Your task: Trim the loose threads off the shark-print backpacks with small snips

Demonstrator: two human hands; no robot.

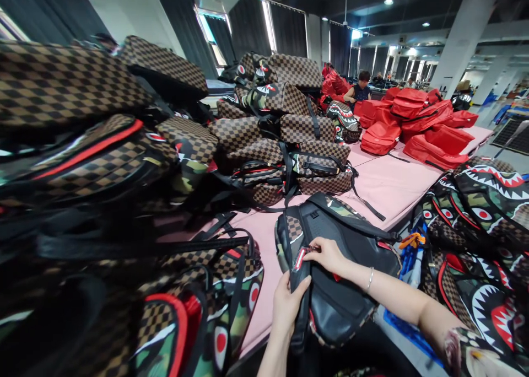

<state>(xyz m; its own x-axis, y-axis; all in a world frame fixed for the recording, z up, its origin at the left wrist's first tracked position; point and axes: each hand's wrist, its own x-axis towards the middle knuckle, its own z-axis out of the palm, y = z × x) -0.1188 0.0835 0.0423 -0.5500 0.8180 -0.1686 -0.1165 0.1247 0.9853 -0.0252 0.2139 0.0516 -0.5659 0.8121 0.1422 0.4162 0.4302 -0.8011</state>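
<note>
A backpack (347, 239) with a black padded back panel and checkered and camouflage edges lies in front of me, back side up, partly over the table's edge. My left hand (286, 302) is closed around its black shoulder strap (301, 316), thumb on top. Just above, my right hand (328, 257) pinches at a small red and white label (300, 259) on that strap; the fingertips touch the label's edge. Whether a fold of clear film covers the label I cannot tell. The front of this backpack faces down and is hidden.
Checkered backpacks (243, 134) are heaped on the left and at the back of the pink table (372, 184). Red backpacks (430, 118) are piled farther off, near a seated person (361, 90). Shark-mouth backpacks (491, 305) stack up at the right, beside a blue bag (407, 333).
</note>
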